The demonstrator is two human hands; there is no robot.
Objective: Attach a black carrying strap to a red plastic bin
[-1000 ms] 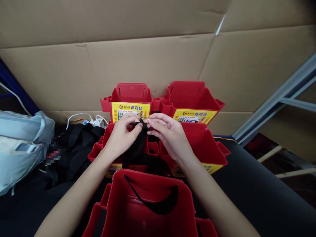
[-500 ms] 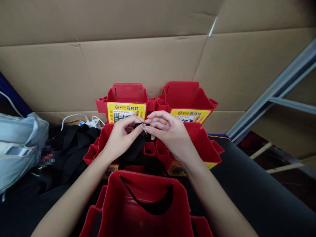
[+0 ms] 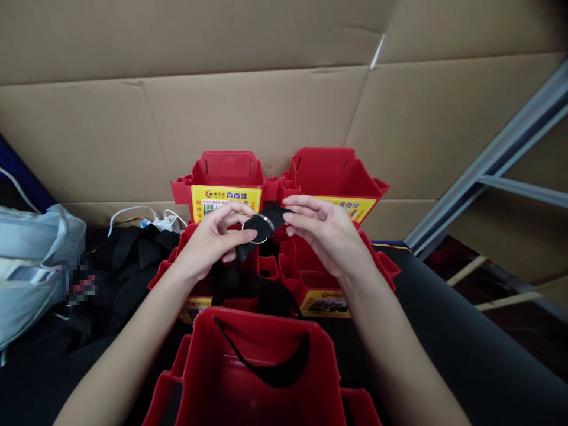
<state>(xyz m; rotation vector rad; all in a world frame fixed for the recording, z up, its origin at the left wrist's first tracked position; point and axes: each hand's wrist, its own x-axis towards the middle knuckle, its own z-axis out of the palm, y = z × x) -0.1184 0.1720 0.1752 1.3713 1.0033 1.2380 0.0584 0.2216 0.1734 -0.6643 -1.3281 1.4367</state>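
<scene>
- Up above the stacked bins, the left hand (image 3: 212, 241) pinches a black woven strap (image 3: 261, 223) between thumb and fingers, closed on the strap where a small round metal ring (image 3: 254, 228) sits on it.
- Just to the right, the right hand (image 3: 323, 235) has its fingertips closed on the free end of the same black strap, its fingers stretched toward the left hand; the two hands are close together, with only a short stretch of strap between them.
- The strap runs down from the left hand, passes between the middle bins and trails into the nearest red plastic bin (image 3: 261, 378), where a loop of it lies against the inner wall.
- Behind the hands stand two more rows of open red plastic bins: a far pair (image 3: 323, 171) with yellow printed labels (image 3: 226, 198) on their fronts, and a middle pair (image 3: 373, 260) directly under the hands, also labelled yellow on the front.
- All the bins rest on a dark black table surface (image 3: 465, 343).
- A big brown corrugated cardboard sheet (image 3: 266, 94) stands behind the bins as a backdrop.
- To the left lie a heap of black fabric straps (image 3: 128, 260), a white cable with a plug (image 3: 164, 222), and a pale grey plastic bag (image 3: 31, 266).
- At the right edge, a grey metal frame bar (image 3: 497, 154) slants upward.
</scene>
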